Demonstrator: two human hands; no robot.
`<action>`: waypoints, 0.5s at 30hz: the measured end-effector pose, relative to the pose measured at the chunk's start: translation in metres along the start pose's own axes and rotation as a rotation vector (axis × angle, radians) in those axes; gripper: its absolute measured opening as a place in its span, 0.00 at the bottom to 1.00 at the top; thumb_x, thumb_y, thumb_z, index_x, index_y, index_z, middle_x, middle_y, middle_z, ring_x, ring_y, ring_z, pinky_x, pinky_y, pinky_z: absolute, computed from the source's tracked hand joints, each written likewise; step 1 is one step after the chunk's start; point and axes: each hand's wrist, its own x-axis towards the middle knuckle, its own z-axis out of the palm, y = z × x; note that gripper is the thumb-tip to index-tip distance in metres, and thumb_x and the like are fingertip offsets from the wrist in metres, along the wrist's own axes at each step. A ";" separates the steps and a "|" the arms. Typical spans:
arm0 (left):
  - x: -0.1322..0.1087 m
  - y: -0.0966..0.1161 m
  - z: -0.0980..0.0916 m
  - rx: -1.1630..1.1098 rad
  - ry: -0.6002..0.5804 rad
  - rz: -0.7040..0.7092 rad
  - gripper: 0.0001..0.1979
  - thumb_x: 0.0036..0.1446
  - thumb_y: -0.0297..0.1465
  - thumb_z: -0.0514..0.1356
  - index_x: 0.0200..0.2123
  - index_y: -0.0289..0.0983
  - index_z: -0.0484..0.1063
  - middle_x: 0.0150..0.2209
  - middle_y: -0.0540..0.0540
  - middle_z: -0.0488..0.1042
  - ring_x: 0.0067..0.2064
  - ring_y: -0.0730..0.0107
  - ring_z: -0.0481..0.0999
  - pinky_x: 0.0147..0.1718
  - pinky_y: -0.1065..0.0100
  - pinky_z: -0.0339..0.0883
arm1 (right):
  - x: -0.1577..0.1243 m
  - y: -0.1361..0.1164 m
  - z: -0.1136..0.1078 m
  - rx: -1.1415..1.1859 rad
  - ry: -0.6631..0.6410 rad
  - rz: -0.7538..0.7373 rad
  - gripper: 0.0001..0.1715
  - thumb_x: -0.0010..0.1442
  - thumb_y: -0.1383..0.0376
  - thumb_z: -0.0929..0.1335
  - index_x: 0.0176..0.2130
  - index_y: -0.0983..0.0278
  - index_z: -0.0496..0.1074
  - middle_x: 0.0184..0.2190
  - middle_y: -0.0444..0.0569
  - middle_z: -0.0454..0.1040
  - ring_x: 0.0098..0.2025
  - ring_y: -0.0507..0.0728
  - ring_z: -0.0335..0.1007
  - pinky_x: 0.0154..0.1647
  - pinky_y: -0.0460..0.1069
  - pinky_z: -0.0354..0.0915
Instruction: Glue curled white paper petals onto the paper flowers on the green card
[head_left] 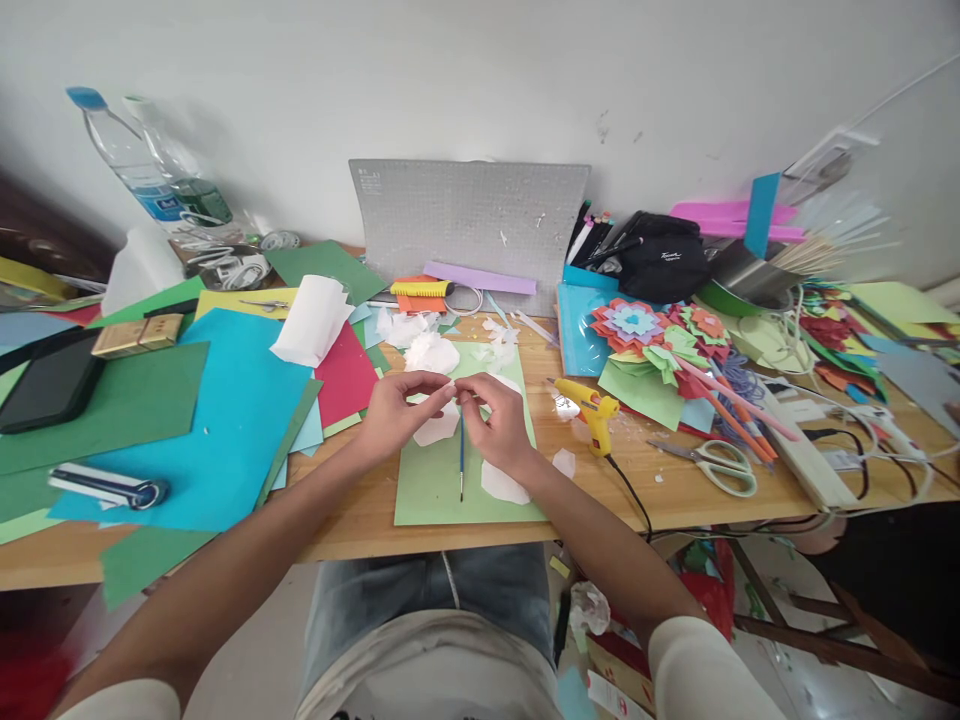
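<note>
My left hand [409,408] and my right hand [493,418] meet fingertip to fingertip above a light green sheet of paper [427,490]. Both are pinched closed on a small white piece, seemingly paper, mostly hidden by the fingers. Below them a thin blue paintbrush [462,455] lies on the green sheet, its dark tip toward me. Cut white paper pieces [504,484] rest around the hands, one partly under my right hand. Crumpled white paper [431,353] sits just beyond my left hand.
A yellow glue gun [592,410] and scissors [721,466] lie to the right, near paper flowers [634,325]. Coloured sheets [232,430], a stapler [109,486] and a white paper roll [313,320] cover the left. A grey cutting mat [469,220] leans on the wall.
</note>
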 end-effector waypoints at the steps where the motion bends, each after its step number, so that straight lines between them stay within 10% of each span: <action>1: 0.000 -0.001 0.000 0.015 0.007 0.002 0.20 0.52 0.44 0.67 0.41 0.35 0.79 0.39 0.42 0.79 0.41 0.59 0.78 0.36 0.61 0.79 | -0.001 0.002 0.001 -0.033 0.011 -0.028 0.10 0.64 0.66 0.62 0.40 0.61 0.73 0.33 0.48 0.74 0.36 0.54 0.71 0.35 0.48 0.69; 15: -0.007 -0.003 0.004 0.183 0.041 0.139 0.18 0.60 0.42 0.59 0.47 0.37 0.78 0.45 0.41 0.79 0.46 0.59 0.78 0.35 0.65 0.78 | 0.002 0.002 0.000 0.118 0.079 0.248 0.11 0.61 0.58 0.68 0.36 0.62 0.74 0.32 0.47 0.77 0.34 0.53 0.74 0.33 0.46 0.72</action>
